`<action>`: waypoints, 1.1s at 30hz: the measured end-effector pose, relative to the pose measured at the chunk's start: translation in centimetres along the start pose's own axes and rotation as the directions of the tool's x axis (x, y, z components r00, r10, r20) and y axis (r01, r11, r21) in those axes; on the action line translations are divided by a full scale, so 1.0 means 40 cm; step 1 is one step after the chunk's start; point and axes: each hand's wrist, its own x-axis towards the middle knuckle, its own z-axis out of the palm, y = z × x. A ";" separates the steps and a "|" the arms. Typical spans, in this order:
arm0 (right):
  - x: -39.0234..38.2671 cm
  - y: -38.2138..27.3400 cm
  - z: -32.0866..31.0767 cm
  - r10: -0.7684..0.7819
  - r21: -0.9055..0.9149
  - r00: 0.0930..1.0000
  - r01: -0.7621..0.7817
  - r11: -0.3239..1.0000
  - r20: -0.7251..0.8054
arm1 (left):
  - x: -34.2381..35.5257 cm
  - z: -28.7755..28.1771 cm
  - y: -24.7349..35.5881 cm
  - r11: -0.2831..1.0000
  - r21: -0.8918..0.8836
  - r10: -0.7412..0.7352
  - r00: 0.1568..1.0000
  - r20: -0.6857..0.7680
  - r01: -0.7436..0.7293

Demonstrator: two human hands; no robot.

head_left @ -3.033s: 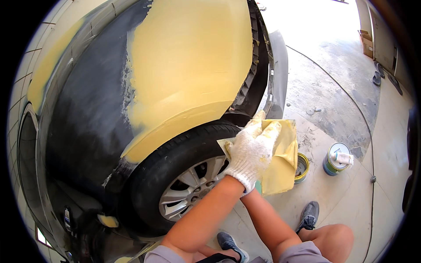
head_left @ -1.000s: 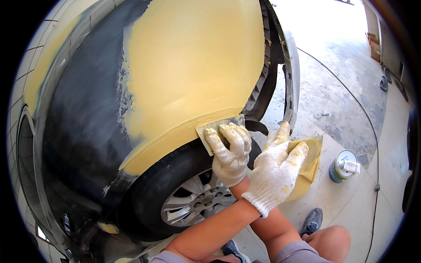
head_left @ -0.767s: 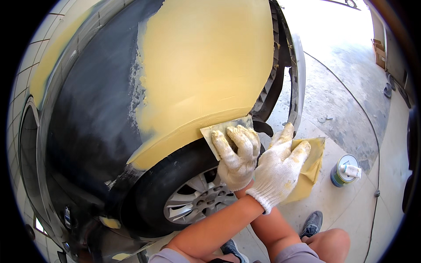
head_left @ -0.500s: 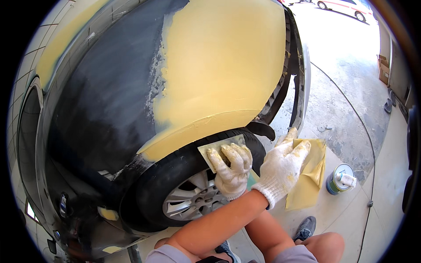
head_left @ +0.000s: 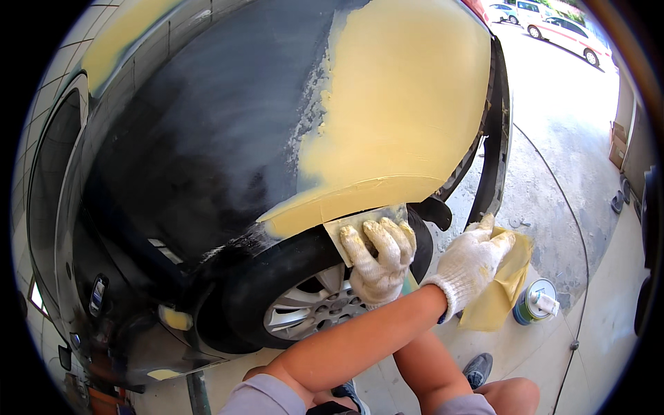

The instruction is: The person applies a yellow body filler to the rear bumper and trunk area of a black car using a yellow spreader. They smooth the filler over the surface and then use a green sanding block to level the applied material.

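Observation:
My forearms cross, the left over the right. My right hand [head_left: 380, 259], in a white knit glove with yellow smears, presses a thin, flat, pale spreader [head_left: 335, 232] with its fingers spread across it. The spreader's upper edge meets the lower rim of the yellow filler [head_left: 408, 104] on the black car's wheel arch, in front of the tyre [head_left: 294, 256]. My left hand [head_left: 474, 263], in a matching glove, is out to the right. Its fingers close at the edge of a yellow, filler-coated board [head_left: 508, 287]; its grip underneath is hidden.
An open round can [head_left: 535, 302] with a white tube on top stands on the floor to the right. A dark cable [head_left: 570, 200] runs across the floor. The loose bumper edge [head_left: 492, 166] juts out beside the panel. Parked cars [head_left: 567, 38] stand far outside.
The view has turned, so the car sits further right in the picture. My right hand has brought the spreader up and left along the arch, against the filler's rim. My left hand stays beside the board.

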 end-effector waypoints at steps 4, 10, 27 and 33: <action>0.064 -0.030 -0.016 -0.033 0.022 0.999 0.033 0.999 0.008 | -0.008 -0.010 0.004 0.979 0.201 0.047 0.999 -0.005 -0.045; 0.108 -0.043 0.034 -0.066 0.060 0.998 0.065 0.996 0.010 | 0.011 -0.012 -0.019 0.927 0.330 0.190 0.982 -0.006 -0.178; 0.106 -0.130 0.064 -0.152 0.091 0.988 0.153 0.984 -0.017 | 0.005 -0.032 0.040 0.990 0.124 -0.068 0.995 0.074 0.059; 0.012 -0.139 0.074 -0.136 0.096 0.991 0.135 0.986 -0.003 | 0.020 -0.032 0.004 0.987 0.163 -0.003 0.998 0.055 -0.006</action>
